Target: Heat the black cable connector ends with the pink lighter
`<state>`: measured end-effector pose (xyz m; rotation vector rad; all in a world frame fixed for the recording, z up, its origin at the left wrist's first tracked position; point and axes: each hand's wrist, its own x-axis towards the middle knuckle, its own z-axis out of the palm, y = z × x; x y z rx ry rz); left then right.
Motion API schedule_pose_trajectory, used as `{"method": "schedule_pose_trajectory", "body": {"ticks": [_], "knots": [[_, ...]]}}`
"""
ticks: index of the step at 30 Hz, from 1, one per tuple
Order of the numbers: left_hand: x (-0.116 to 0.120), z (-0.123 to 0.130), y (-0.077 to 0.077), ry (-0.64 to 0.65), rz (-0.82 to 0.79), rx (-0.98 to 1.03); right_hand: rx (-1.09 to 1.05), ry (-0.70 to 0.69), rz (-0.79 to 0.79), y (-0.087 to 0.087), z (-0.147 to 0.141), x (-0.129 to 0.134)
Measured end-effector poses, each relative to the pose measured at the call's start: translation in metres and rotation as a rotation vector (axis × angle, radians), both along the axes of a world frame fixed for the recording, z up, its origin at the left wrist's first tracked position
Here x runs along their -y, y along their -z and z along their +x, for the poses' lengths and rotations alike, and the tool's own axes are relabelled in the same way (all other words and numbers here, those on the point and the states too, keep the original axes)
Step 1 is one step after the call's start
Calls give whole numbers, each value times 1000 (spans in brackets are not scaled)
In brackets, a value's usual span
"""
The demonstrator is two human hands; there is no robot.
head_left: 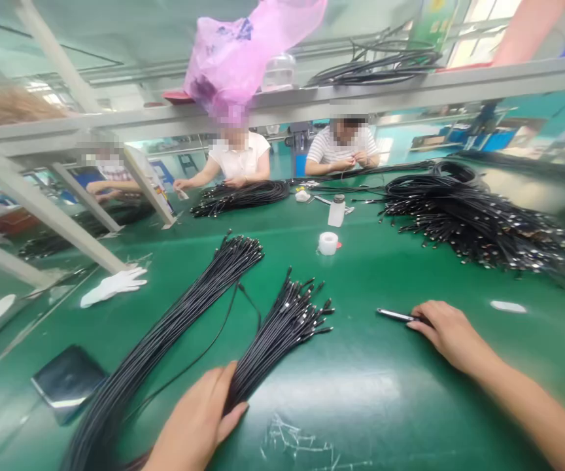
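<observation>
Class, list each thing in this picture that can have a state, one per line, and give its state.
Left hand, closed around the near cable bundle
Near cable bundle, held, ends fanned out
Right hand, gripping a slim tool
Slim tool, held, tip pointing left
Long cable bundle, lying loose from the hands
White glove, unworn
White bottle, upright, capped
Cable pile, heaped, ends spread
Pink bag, bulging

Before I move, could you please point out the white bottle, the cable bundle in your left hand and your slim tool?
White bottle (336, 214): head view, on its body.
Cable bundle (269, 345): head view, on its midsection.
Slim tool (394, 315): head view, exposed shaft.
</observation>
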<state>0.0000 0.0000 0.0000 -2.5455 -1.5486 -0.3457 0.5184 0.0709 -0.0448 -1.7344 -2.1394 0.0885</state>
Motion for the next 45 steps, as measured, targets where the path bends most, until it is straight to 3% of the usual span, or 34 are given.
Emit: {"method": "schedule_pose_trajectory", "body": {"ticks": [3,5,8,11,12,14,17,19,23,27,29,32,35,38,40,45], "knots": [[4,-18,-8,-4,-57,29,-4,53,25,8,22,6],[3,-17,-14,-32,-103,39,-9,77,30,11,37,9],[-18,9,-21,-78,-232,108,-62,115,64,3,40,7],[-67,49,-24,-206,-465,289,-285,154,24,-24,4,8],[-87,62,-24,-285,-523,379,-432,165,-88,-34,-16,11],[-122,85,-24,-386,-600,609,-771,51,-482,-49,-65,23],[-152,113,-21,-324,-638,686,-1210,-205,-1028,-54,-136,44],[-154,127,-19,-190,-683,692,-1350,-247,-1201,-48,-170,48],[-136,133,-25,-39,-696,629,-1481,-185,-1155,-43,-189,25],[-104,108,-39,-56,-480,438,-1170,-271,-1177,-51,-165,-16],[-77,95,-40,-63,-357,351,-1118,-248,-1105,-52,-152,-35],[-36,86,-26,-15,-143,192,-1350,-80,-820,-44,-141,-53],[-14,89,-4,40,49,91,-1498,28,-716,-31,-139,-57],[-23,98,11,-16,160,48,-1522,35,-732,-24,-141,-55],[-40,104,13,-37,142,54,-1544,34,-720,-24,-142,-54],[-80,114,-6,-103,-121,185,-1593,12,-689,-26,-143,-53]]}}
